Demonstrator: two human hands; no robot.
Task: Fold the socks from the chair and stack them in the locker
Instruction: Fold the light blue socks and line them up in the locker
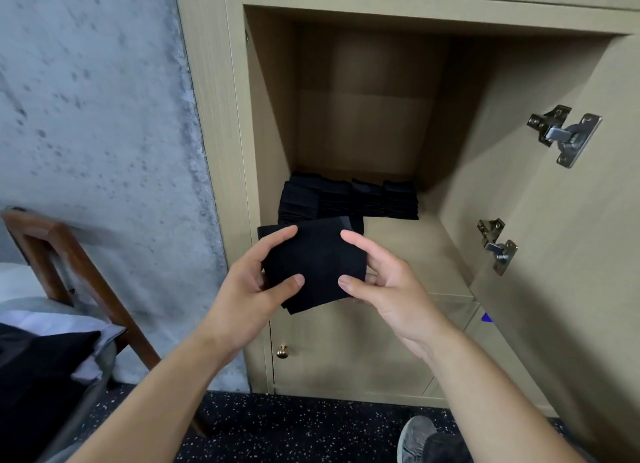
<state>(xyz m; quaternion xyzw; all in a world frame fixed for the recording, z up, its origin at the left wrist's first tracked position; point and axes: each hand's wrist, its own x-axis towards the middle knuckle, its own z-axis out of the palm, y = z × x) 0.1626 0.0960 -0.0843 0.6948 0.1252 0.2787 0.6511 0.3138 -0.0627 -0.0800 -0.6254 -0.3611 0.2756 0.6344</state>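
Two hands carry the work at this moment. Your left hand and right hand hold one folded black sock between them, each grip a pinch with the thumb on top near the lower edge and the fingers curled around the side and beneath. The sock is folded into a flat, roughly square packet, held in the air just in front of the open locker, at about the level of its shelf and not yet resting on it.

Behind the packet, the stacks of folded socks already sit in a row at the back of the locker shelf, several dark piles side by side, filling the left and middle of the rear. By that showing, you are well into the job: many socks are folded and put away, and this one is folded and needs only to be placed. A dark edge just behind the packet, at the left front of the shelf, may be another pile, though you cannot tell for certain. The front and right of the shelf show bare wood.

What is left lies to your left: the wooden chair stands beside the locker against a grey concrete wall, and dark cloth rests on its seat over something pale. Whether that cloth is more socks cannot be told.

The locker door stands swung out to your right with two metal hinges. Below the shelf is a shut compartment with a small brass knob. The floor is dark and speckled, and a grey shoe shows at the bottom.
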